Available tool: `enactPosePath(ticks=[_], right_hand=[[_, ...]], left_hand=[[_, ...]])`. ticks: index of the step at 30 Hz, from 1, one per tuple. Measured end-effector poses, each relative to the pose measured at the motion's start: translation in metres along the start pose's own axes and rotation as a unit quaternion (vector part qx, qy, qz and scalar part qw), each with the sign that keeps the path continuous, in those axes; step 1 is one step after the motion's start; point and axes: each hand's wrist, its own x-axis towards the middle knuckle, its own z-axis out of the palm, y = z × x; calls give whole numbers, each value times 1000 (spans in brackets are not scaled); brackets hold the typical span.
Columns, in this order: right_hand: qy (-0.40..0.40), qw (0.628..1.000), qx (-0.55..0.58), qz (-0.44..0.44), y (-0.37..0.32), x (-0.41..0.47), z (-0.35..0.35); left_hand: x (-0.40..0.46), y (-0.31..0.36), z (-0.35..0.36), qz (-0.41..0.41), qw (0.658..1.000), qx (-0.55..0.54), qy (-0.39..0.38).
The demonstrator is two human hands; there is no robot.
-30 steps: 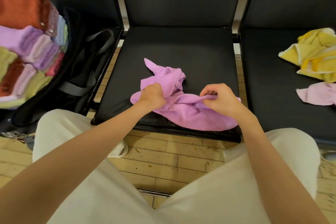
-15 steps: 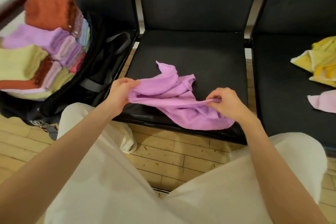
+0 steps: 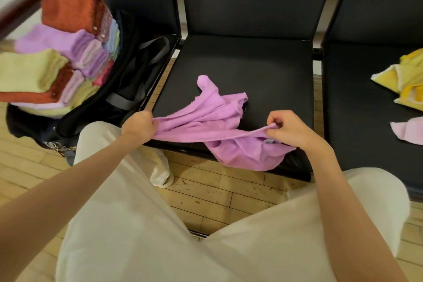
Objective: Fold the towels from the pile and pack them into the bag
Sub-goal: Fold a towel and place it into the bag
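A crumpled purple towel (image 3: 219, 117) lies on the middle black chair seat (image 3: 251, 64), partly draped over its front edge. My left hand (image 3: 139, 125) grips one end of the towel's near hem at the seat's front left corner. My right hand (image 3: 286, 128) pinches the same hem further right, so the edge is stretched between them. An open black bag (image 3: 128, 89) stands on the left, holding several folded towels (image 3: 68, 52) in orange, purple, yellow and pink. The pile's remaining yellow towels (image 3: 405, 80) and a pink towel (image 3: 407, 130) lie on the right chair.
Three black chairs stand side by side with upright backs. The floor (image 3: 217, 192) below is light wood. My legs in pale trousers (image 3: 160, 224) fill the lower view. A metal clasp (image 3: 57, 146) hangs at the bag's near corner.
My left hand pulled the towel's hem out to the left, away from my right hand, so the edge drew taut. The view shifted left, showing more of the bag.
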Motion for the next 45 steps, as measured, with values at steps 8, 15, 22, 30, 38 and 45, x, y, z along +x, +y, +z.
enactPosePath(ticks=[8,15,22,30,38,45], right_hand=[[111,981,146,-56,-3,5,-1],[180,974,129,-41,-2,21,21],[207,972,104,-38,3,32,22],[206,976,59,-31,5,44,19],[206,967,141,-58,-1,34,13],[245,932,257,-74,-6,27,9]], left_hand=[[16,32,-8,-2,998,68,-15],[82,121,-6,36,990,-135,-29],[132,165,16,-5,989,-137,-51],[142,175,38,-29,985,-173,12],[85,198,-15,120,843,-517,-84],[31,183,7,114,786,-572,-204]])
